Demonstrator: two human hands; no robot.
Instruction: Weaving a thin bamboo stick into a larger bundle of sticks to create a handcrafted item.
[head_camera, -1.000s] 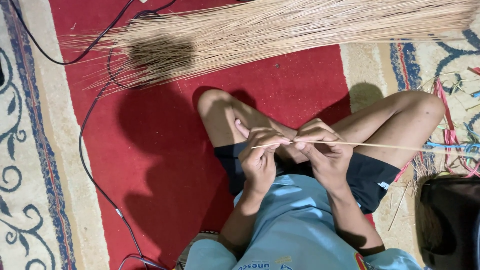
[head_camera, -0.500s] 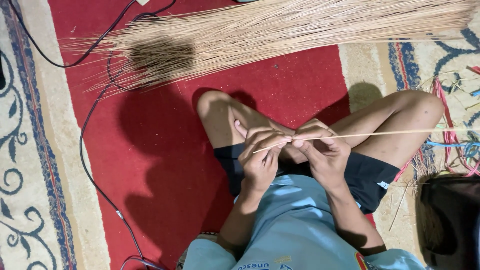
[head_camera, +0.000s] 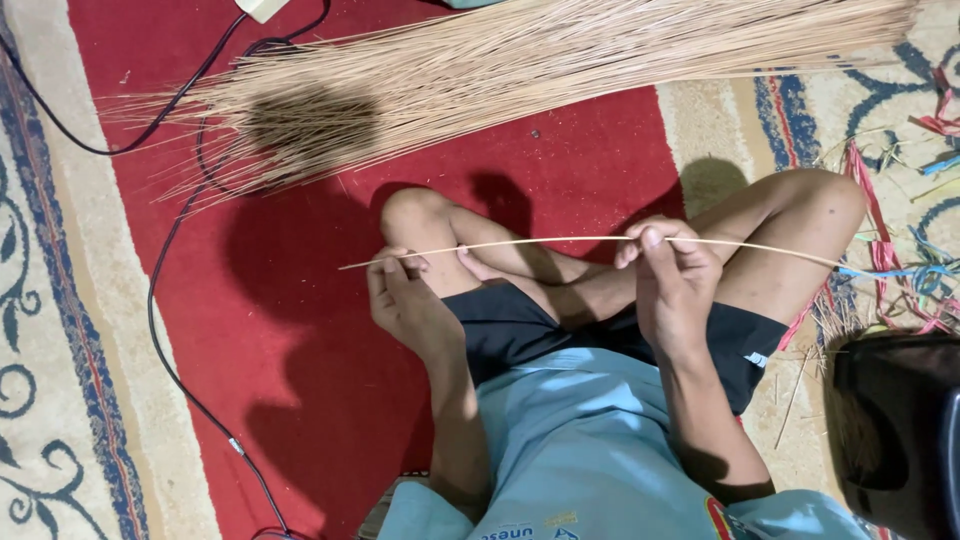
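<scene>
— Our hands have drawn apart since a moment ago: they were bunched together over the lap, and now the left hand (head_camera: 405, 305) sits out by the left knee while the right hand (head_camera: 672, 275) stays nearer the middle.

— And the thin pale stick (head_camera: 560, 241) we hold is stretched between them now. It runs almost level across both knees, its left tip just past our left fingers, its right end reaching out over the right knee toward the coloured ribbon scraps (head_camera: 900, 260).

— How do our hands grip it?

— The left hand pinches the stick near its left end between thumb and fingertips. The right hand pinches it too, thumb and forefinger pressed together on it, the other fingers curled.

— What lies around us?

— We sit cross-legged on a red carpet (head_camera: 300, 330) with a cream border patterned in blue scrolls (head_camera: 50, 330) at the left. On the far side a big bundle of the same pale sticks (head_camera: 520, 65) lies spread across the carpet, fanning out to the left. A black cable (head_camera: 165, 300) loops down the left part of the red field, up to a white plug block (head_camera: 262, 8) at the far edge. At near right a dark object (head_camera: 895, 430) stands; we cannot tell what it is.
</scene>
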